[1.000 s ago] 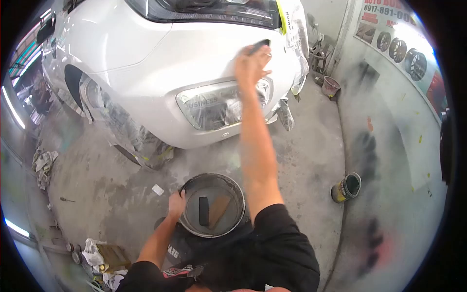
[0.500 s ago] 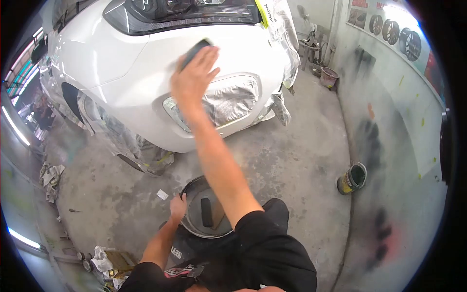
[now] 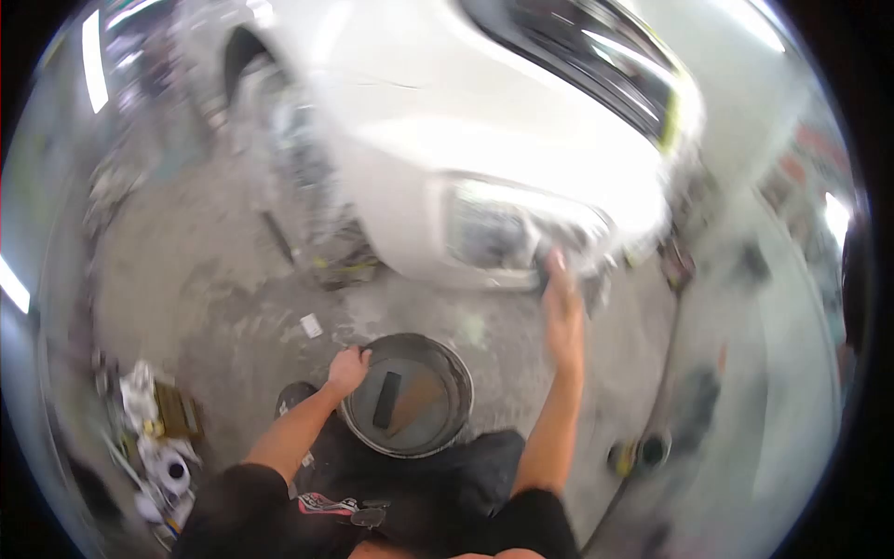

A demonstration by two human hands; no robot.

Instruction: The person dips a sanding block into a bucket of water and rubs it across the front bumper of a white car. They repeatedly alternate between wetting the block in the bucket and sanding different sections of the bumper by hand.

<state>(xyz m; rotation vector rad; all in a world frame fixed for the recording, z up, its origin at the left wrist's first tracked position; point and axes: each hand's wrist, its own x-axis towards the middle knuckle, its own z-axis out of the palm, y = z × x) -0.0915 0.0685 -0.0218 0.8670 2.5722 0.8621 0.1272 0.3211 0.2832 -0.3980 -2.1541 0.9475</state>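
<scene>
My left hand (image 3: 348,369) grips the rim of a round basin (image 3: 454,365) between my legs. In the basin's murky water lie a dark block (image 3: 387,399) and a brown flat piece (image 3: 419,402). My right hand (image 3: 562,284) is stretched forward at the lower edge of the white car bumper (image 3: 410,224), its fingers closed on a dark block (image 3: 542,263) that is blurred and partly hidden. Beside it is a bumper opening covered with silvery masking sheet (image 3: 494,233).
A tin (image 3: 652,452) stands on the floor at the right, near the wall (image 3: 782,373). Rolls and cloths (image 3: 168,469) lie at the lower left beside a box (image 3: 177,412). A small white paper (image 3: 311,325) lies on the floor.
The view has turned, shifting the car right. My right hand has moved from the bumper's upper surface down to its lower edge, still with the dark block. My left hand stays on the basin rim.
</scene>
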